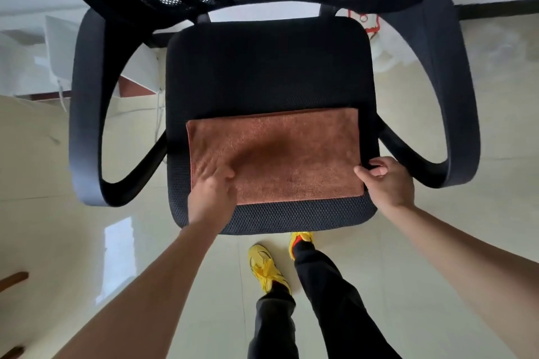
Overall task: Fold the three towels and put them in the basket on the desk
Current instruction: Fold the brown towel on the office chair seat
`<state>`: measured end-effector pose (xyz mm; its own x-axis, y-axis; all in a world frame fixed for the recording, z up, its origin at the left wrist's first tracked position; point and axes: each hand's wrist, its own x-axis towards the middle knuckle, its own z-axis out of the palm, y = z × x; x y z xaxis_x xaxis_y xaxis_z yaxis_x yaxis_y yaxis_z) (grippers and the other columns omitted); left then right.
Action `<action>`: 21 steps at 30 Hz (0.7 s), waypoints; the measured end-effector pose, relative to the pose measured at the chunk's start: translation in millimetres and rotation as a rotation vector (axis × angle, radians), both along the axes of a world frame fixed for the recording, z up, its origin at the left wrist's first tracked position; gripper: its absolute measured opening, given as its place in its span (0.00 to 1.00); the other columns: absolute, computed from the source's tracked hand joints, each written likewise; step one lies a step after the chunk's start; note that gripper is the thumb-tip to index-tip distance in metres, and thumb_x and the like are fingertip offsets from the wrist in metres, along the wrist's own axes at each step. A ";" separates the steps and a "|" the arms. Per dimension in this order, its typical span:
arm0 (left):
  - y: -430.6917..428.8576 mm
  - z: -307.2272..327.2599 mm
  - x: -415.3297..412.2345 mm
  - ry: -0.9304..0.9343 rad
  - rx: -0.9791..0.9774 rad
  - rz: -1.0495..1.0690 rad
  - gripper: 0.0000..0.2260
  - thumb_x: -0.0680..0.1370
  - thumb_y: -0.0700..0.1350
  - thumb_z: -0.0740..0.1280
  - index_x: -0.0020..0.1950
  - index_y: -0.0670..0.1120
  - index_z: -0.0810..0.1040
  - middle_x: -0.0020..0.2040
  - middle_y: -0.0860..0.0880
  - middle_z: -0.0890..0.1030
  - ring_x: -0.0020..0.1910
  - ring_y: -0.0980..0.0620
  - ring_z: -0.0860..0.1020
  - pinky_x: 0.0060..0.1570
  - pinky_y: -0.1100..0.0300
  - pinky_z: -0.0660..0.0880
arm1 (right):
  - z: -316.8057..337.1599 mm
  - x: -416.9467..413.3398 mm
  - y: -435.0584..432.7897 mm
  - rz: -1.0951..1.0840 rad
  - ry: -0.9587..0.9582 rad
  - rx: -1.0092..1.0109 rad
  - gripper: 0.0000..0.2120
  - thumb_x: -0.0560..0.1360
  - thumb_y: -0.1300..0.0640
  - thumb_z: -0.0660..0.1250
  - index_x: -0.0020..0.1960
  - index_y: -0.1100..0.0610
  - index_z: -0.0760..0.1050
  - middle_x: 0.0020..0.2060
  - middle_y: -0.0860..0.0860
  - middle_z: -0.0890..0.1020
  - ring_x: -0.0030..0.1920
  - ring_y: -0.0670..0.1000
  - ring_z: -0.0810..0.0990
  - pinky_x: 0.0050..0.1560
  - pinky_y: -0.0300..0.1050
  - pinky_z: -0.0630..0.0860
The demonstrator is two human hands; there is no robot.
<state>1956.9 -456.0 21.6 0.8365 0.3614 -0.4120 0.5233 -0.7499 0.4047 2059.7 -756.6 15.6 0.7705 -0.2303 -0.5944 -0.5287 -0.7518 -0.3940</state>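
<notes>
Chair seat (262,67): towel (291,154) under left grip (211,183).

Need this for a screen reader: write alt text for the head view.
A brown towel lies flat on a black chair seat. The left hand presses its near left part; the right hand pinches its right edge. Yellow shoes stand on the floor.

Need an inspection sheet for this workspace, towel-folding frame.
Surface: black mesh seat, towel on its front half.
Job's things: one brown towel, folded flat; other towels and basket not in view.
Clutter: nothing seen.
Grips: left hand pressing flat on towel's left part; right hand pinching its right edge.
Cables: white cable, left of chair.
Surroundings: glossy floor, white boxes left, yellow shoes below.
</notes>
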 end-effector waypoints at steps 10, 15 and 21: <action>-24.2 -5.0 102.4 0.280 -0.231 0.053 0.24 0.78 0.49 0.63 0.72 0.58 0.61 0.44 0.48 0.79 0.31 0.48 0.80 0.32 0.53 0.81 | -2.3 33.7 32.2 0.082 0.114 0.027 0.23 0.63 0.42 0.77 0.51 0.51 0.75 0.44 0.46 0.79 0.45 0.51 0.79 0.48 0.48 0.78; -10.3 8.2 92.7 0.252 -0.303 0.203 0.23 0.77 0.44 0.66 0.71 0.55 0.67 0.43 0.52 0.76 0.34 0.50 0.78 0.32 0.56 0.79 | 21.8 54.3 40.0 -0.022 0.237 0.370 0.17 0.68 0.57 0.76 0.53 0.55 0.75 0.48 0.51 0.80 0.42 0.46 0.78 0.38 0.39 0.72; 34.4 16.1 60.0 0.304 -0.288 0.455 0.17 0.74 0.45 0.68 0.64 0.51 0.76 0.56 0.47 0.80 0.48 0.43 0.80 0.51 0.52 0.78 | 85.9 47.7 86.2 0.170 0.109 0.537 0.20 0.68 0.59 0.76 0.56 0.52 0.72 0.48 0.45 0.79 0.47 0.41 0.78 0.41 0.35 0.74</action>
